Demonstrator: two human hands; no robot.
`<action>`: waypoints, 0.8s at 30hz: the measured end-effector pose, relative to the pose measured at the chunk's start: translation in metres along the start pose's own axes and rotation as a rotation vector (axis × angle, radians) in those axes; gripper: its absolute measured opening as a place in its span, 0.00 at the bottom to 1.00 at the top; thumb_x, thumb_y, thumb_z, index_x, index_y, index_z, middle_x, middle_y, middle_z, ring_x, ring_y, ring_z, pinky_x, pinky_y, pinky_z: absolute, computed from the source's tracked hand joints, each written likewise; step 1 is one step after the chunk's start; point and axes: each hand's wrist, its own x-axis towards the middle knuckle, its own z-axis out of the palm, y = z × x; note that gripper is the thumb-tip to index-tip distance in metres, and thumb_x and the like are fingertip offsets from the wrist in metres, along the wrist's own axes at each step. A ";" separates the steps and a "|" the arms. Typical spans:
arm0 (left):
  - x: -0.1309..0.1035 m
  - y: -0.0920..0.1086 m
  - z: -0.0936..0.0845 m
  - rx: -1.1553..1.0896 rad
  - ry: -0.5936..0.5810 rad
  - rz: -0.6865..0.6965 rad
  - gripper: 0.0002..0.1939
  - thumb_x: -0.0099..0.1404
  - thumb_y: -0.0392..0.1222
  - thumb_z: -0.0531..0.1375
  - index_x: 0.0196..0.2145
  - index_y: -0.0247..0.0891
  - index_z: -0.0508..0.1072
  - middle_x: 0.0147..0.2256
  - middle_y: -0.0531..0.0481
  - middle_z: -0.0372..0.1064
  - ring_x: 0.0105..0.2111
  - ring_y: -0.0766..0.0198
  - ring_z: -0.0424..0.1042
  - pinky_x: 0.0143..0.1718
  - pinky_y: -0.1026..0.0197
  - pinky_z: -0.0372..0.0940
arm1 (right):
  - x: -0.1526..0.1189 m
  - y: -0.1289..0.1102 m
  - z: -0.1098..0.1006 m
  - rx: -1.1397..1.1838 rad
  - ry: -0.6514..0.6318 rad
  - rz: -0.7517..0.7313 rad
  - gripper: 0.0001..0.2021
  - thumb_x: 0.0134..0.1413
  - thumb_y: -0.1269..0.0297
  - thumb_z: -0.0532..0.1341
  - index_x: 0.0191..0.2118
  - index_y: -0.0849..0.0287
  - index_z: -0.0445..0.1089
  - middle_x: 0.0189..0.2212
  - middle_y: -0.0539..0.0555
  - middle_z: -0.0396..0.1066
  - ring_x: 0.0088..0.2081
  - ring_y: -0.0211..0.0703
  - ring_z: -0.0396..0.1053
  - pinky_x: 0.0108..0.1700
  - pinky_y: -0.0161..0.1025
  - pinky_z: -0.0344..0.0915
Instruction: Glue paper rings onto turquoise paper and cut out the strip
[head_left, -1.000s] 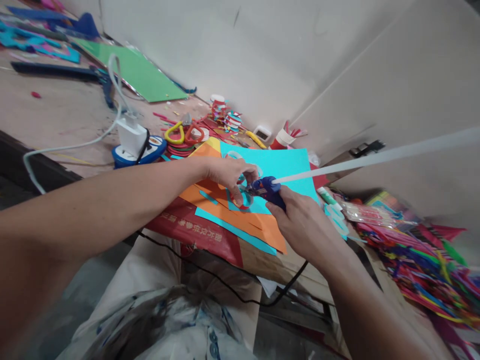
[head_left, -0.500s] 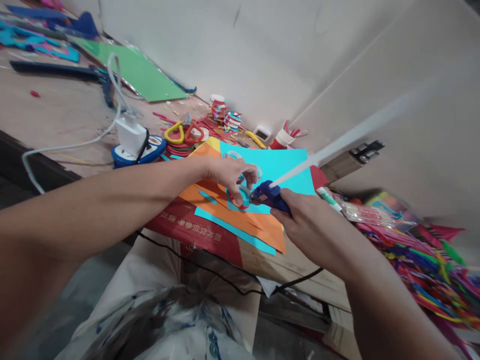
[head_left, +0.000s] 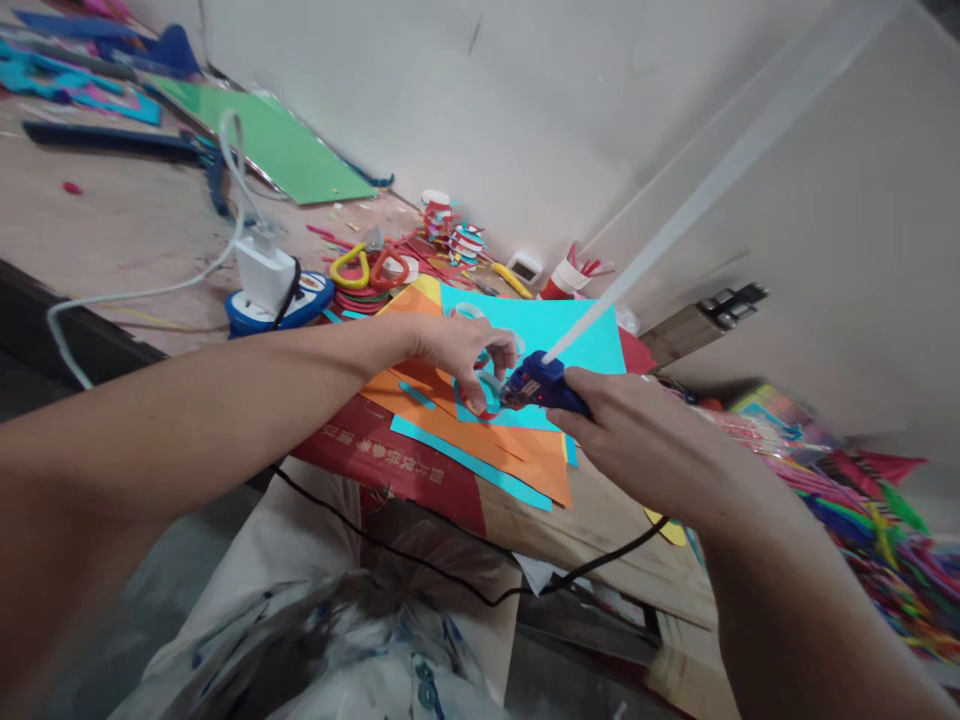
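Note:
My right hand [head_left: 622, 420] is wrapped round the handle of a blue glue gun [head_left: 547, 382]. A long whitish glue stick [head_left: 675, 238] rises from its rear end. The gun's nozzle is at a red, white and light-blue paper ring [head_left: 493, 392]; whether they touch I cannot tell. My left hand [head_left: 459, 352] grips that ring, thumb on the near side and fingers curled over the far side. Similar rings lie partly hidden behind the fingers. Beneath them is a bright blue paper sheet [head_left: 581, 318], on top of orange sheets [head_left: 536, 465].
Yellow- and orange-handled tools [head_left: 351, 268], small paper stacks [head_left: 466, 243] and a cup [head_left: 564, 278] stand behind. A white charger [head_left: 264, 275] sits at left on a blue base. The black cord [head_left: 600, 570] hangs along the table's front. Colourful pipe cleaners [head_left: 862, 540] lie at right.
My right hand and the glue gun have shifted slightly right, and the glue stick now points more steeply upward. My left hand has stayed on the ring.

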 end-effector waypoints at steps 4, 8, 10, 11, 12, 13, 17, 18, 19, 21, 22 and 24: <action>-0.001 0.000 0.000 0.005 -0.003 -0.016 0.43 0.42 0.60 0.74 0.53 0.39 0.72 0.48 0.45 0.74 0.44 0.55 0.71 0.42 0.60 0.59 | -0.003 0.007 0.011 0.083 0.125 0.018 0.10 0.66 0.64 0.55 0.34 0.58 0.69 0.33 0.59 0.74 0.31 0.47 0.69 0.33 0.41 0.53; -0.003 0.004 -0.001 -0.025 -0.016 -0.012 0.42 0.43 0.58 0.73 0.54 0.40 0.71 0.51 0.45 0.73 0.47 0.54 0.70 0.44 0.59 0.60 | -0.004 0.002 0.031 0.234 0.133 0.167 0.09 0.68 0.63 0.54 0.41 0.59 0.70 0.34 0.59 0.76 0.34 0.49 0.71 0.34 0.40 0.56; -0.004 0.005 -0.001 -0.031 -0.015 -0.014 0.40 0.45 0.56 0.72 0.54 0.41 0.70 0.52 0.46 0.73 0.49 0.54 0.69 0.46 0.59 0.61 | -0.004 -0.002 0.041 0.278 0.175 0.204 0.11 0.69 0.61 0.53 0.43 0.60 0.71 0.38 0.61 0.78 0.38 0.51 0.73 0.35 0.40 0.57; -0.004 0.005 -0.001 -0.029 -0.012 -0.011 0.39 0.45 0.55 0.72 0.54 0.41 0.71 0.52 0.46 0.73 0.50 0.54 0.69 0.46 0.59 0.61 | -0.004 -0.003 0.047 0.296 0.207 0.218 0.12 0.68 0.61 0.54 0.45 0.61 0.72 0.39 0.62 0.78 0.40 0.53 0.74 0.36 0.40 0.58; -0.004 0.005 -0.001 -0.026 -0.007 -0.007 0.38 0.45 0.54 0.72 0.53 0.41 0.71 0.52 0.46 0.73 0.50 0.54 0.69 0.47 0.59 0.61 | -0.003 -0.003 0.052 0.315 0.221 0.224 0.13 0.68 0.61 0.54 0.47 0.62 0.72 0.41 0.63 0.79 0.42 0.54 0.74 0.37 0.41 0.59; -0.004 0.004 -0.001 -0.021 -0.004 -0.003 0.38 0.45 0.53 0.72 0.53 0.41 0.71 0.52 0.46 0.73 0.50 0.54 0.69 0.47 0.60 0.61 | -0.002 -0.003 0.056 0.334 0.237 0.228 0.14 0.67 0.61 0.54 0.49 0.63 0.72 0.42 0.64 0.79 0.43 0.54 0.74 0.38 0.41 0.60; -0.003 0.003 -0.001 -0.007 -0.006 -0.001 0.39 0.45 0.52 0.72 0.54 0.39 0.71 0.51 0.45 0.73 0.49 0.53 0.70 0.45 0.59 0.61 | 0.001 -0.002 0.067 0.374 0.272 0.223 0.14 0.67 0.62 0.55 0.48 0.64 0.72 0.41 0.64 0.79 0.43 0.54 0.75 0.39 0.41 0.61; -0.003 0.003 -0.001 -0.007 -0.007 -0.006 0.39 0.45 0.53 0.72 0.54 0.39 0.71 0.51 0.45 0.73 0.49 0.53 0.70 0.45 0.59 0.61 | 0.000 -0.001 0.068 0.369 0.277 0.224 0.13 0.66 0.62 0.55 0.47 0.63 0.72 0.41 0.64 0.79 0.42 0.54 0.75 0.38 0.41 0.61; -0.003 0.003 -0.001 -0.011 -0.006 -0.010 0.39 0.45 0.53 0.72 0.54 0.39 0.71 0.51 0.44 0.73 0.49 0.53 0.70 0.46 0.58 0.62 | -0.001 -0.001 0.067 0.360 0.276 0.226 0.12 0.66 0.62 0.55 0.46 0.62 0.72 0.40 0.63 0.79 0.40 0.53 0.75 0.37 0.40 0.60; -0.003 0.004 0.000 -0.030 -0.007 -0.012 0.40 0.45 0.54 0.73 0.54 0.39 0.71 0.52 0.44 0.73 0.51 0.52 0.69 0.46 0.58 0.62 | -0.005 -0.003 0.062 0.335 0.273 0.229 0.09 0.66 0.63 0.56 0.42 0.60 0.72 0.37 0.61 0.79 0.36 0.50 0.74 0.34 0.39 0.58; -0.003 0.005 0.000 -0.048 -0.008 -0.009 0.40 0.44 0.55 0.73 0.53 0.39 0.71 0.52 0.44 0.74 0.52 0.52 0.69 0.47 0.58 0.62 | -0.008 -0.005 0.059 0.322 0.265 0.229 0.08 0.66 0.64 0.56 0.40 0.59 0.71 0.35 0.60 0.78 0.34 0.49 0.73 0.33 0.39 0.57; -0.004 0.005 0.001 -0.094 -0.017 -0.001 0.40 0.44 0.54 0.73 0.54 0.38 0.70 0.53 0.43 0.73 0.53 0.52 0.69 0.47 0.58 0.62 | -0.015 -0.009 0.051 0.291 0.266 0.209 0.06 0.65 0.66 0.56 0.38 0.58 0.70 0.32 0.58 0.77 0.32 0.47 0.72 0.32 0.38 0.55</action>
